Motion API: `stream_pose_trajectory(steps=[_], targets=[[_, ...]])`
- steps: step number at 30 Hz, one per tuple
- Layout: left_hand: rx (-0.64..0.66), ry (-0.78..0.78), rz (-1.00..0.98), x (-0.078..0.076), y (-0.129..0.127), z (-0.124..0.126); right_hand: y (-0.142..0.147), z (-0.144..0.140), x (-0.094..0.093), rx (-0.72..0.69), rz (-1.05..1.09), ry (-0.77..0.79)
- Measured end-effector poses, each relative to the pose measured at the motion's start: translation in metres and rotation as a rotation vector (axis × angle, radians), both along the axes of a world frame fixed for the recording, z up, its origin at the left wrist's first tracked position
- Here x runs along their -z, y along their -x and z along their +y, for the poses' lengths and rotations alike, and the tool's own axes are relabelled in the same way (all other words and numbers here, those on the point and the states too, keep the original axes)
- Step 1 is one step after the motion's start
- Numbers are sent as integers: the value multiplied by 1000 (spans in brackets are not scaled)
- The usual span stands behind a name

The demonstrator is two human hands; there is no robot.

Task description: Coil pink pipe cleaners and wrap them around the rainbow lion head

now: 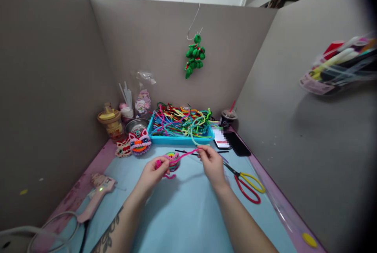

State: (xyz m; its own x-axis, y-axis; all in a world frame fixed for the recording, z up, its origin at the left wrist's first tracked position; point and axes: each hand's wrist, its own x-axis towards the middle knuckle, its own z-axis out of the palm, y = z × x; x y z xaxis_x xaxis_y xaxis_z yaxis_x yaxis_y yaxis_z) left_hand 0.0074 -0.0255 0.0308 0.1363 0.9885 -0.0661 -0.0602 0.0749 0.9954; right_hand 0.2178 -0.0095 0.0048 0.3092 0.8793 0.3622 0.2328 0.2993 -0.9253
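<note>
My left hand holds a small coiled piece of coloured pipe cleaners above the light blue mat. A pink pipe cleaner runs from that coil to my right hand, which pinches its free end. Just behind my hands stands a blue tray heaped with pipe cleaners of many colours.
Red and yellow scissors lie right of my right hand. A pink glue gun with its cable lies at the left. Two phones, a drink cup, a lion-head craft, a metal bowl and jars stand at the back. Grey partition walls enclose the desk; a green ornament hangs on the back wall.
</note>
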Motion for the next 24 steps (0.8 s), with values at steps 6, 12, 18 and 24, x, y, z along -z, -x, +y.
stream_pose_trajectory(steps=[6, 12, 18, 24], targets=[[-148, -205, 294, -4, 16, 1, -12, 1, -9, -89, -161, -89], [-153, -433, 863, 2, 44, 13, -25, -2, -21, -439, -450, -147], [129, -277, 612, -2, 33, 7, -8, 2, -12, -319, 144, -49], [248, -265, 612, 5, 13, -2, 18, 2, -7, -436, 781, 149]])
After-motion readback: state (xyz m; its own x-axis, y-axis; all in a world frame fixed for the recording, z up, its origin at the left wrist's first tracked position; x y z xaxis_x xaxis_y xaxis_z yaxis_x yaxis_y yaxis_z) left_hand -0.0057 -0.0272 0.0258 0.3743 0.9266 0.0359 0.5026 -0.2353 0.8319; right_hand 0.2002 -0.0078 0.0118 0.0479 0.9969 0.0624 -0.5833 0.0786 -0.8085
